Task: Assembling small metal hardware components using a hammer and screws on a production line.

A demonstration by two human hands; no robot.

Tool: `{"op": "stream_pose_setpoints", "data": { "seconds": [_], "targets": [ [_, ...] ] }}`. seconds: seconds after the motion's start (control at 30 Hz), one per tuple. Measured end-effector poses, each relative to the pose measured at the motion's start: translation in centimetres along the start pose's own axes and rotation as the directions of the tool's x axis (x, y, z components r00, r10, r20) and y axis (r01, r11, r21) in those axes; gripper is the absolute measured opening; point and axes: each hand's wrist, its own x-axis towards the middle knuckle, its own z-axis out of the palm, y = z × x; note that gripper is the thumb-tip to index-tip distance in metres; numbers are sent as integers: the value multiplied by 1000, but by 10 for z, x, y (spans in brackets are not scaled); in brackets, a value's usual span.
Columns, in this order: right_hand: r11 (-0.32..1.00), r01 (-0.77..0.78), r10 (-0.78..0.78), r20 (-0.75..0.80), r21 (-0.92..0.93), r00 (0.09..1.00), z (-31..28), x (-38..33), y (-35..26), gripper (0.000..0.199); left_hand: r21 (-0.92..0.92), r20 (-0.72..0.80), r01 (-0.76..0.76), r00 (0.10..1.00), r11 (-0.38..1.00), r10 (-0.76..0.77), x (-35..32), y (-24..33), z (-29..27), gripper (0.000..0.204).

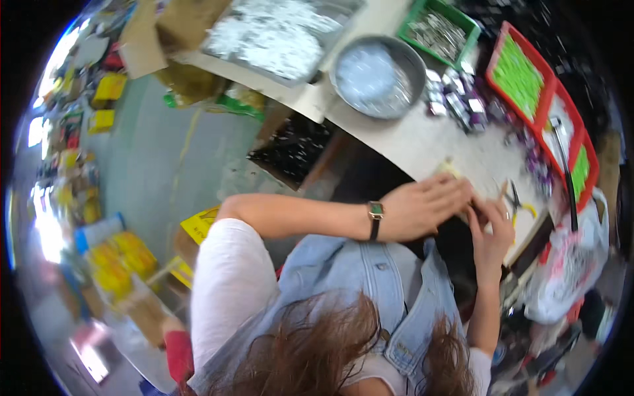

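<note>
My left hand (422, 208), with a wristwatch on its wrist, lies fingers together on the edge of the pale worktable (422, 142). It presses on a pale yellow piece (449, 168), of which only a corner shows. My right hand (492, 228) comes up from the lower right. Its fingers curl against my left fingertips, and whatever they pinch is hidden. Small pliers with yellow handles (516, 201) lie just right of both hands.
On the table stand a round metal bowl (378, 76), a grey tray of silvery bits (277, 33), a green basket of metal parts (439, 30), red trays with green pieces (522, 76) and a heap of small purple and silver parts (462, 99). A white plastic bag (568, 264) hangs right. Yellow boxes (122, 261) sit on the floor.
</note>
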Motion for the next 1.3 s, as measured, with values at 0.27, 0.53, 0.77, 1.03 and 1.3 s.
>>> {"op": "stream_pose_setpoints", "data": {
  "seconds": [0.27,0.53,0.77,1.03,1.3],
  "targets": [
    [969,-148,159,-41,197,986,7,-1,-2,18,153,-443,609,747,779,-496,30,-201,-153,16],
    [981,-191,165,-414,-22,895,-110,-7,49,37,304,102,630,724,714,-682,15,-337,-150,18],
    [624,-729,508,-563,-281,652,-334,-114,325,25,178,356,605,696,776,-624,43,-340,-151,8],
    [276,-752,172,-739,-598,651,-309,-87,450,35,27,365,654,698,756,-616,37,-350,-146,10],
    [686,-529,79,-671,-499,737,-309,-47,331,24,-39,-314,535,795,844,-519,-13,-350,-176,16]
  ]
}}
